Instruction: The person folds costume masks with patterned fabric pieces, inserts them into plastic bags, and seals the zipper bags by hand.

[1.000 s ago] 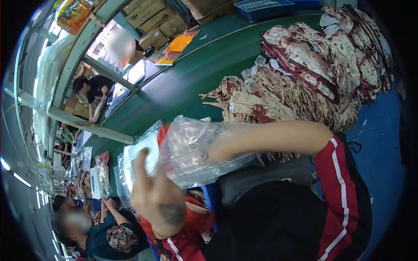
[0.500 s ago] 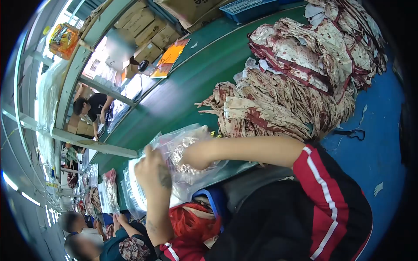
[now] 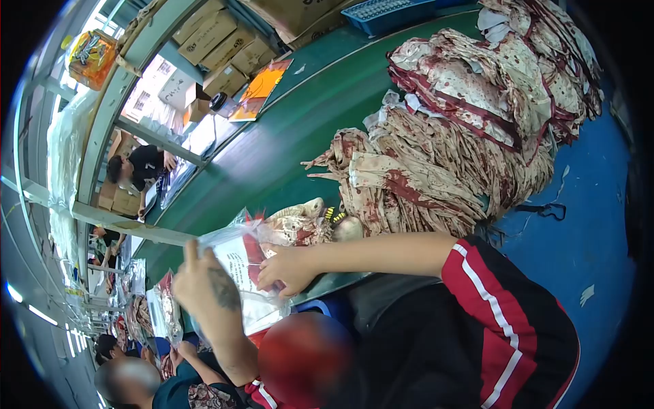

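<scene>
A clear plastic bag [image 3: 255, 310] with a printed white sheet and something red in it lies at the edge of the green table. On its right part rests my right hand [image 3: 289, 268], fingers spread and bent over the plastic. My left hand [image 3: 208, 283], with a dark mark on its back, is at the bag's left side; its fingers are raised and partly blurred, and whether it grips the plastic cannot be made out. Just beyond my right hand lies a folded stained-pattern cloth item [image 3: 300, 223] beside a yellow-and-black striped piece [image 3: 333, 217].
Cream-and-dark-red garments [image 3: 436, 170] are heaped on the right of the green table [image 3: 327, 88]. Boxes [image 3: 221, 41], an orange sheet [image 3: 264, 88] and a blue tray [image 3: 388, 15] stand at the back. Co-workers are at the left; a metal frame [image 3: 129, 223] crosses there.
My right hand has come out of the clear bag and moved left onto the bag with the printed sheet. My left hand has shifted left. The patterned item now lies uncovered on the table.
</scene>
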`<state>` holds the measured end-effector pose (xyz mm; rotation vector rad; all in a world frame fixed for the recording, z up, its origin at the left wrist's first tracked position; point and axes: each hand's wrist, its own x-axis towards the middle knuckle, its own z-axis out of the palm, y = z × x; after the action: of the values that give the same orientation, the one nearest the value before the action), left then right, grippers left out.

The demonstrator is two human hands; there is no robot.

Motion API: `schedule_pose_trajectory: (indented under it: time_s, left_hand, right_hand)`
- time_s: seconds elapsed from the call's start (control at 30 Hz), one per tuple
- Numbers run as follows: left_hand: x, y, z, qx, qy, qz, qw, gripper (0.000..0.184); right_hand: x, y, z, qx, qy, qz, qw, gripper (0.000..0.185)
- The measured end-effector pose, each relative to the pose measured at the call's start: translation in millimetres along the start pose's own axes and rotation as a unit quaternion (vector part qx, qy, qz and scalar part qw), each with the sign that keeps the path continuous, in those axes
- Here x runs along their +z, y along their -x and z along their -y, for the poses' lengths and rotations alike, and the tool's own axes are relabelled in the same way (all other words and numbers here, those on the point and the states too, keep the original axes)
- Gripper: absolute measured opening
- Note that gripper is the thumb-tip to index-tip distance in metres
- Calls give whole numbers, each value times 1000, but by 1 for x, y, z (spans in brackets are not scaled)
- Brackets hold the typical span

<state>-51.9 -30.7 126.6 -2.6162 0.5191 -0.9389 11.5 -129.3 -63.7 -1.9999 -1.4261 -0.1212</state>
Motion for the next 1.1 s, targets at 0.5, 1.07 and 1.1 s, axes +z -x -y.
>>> schedule_pose_trajectory:
  time_s: [0.5, 1.07, 1.1]
  left_hand:
    - [92, 81, 105, -42, 9, 146, 988, 9]
    - [97, 63, 98, -24, 86, 197, 976, 53]
    - [97, 61, 96, -27, 86, 197, 976, 53]
  right_hand:
    - [-28, 17, -47, 259, -159, -352, 885, 33]
    - [5, -36, -101, 407, 64, 200, 889, 101]
    - [4, -36, -101, 405, 65, 202, 889, 101]
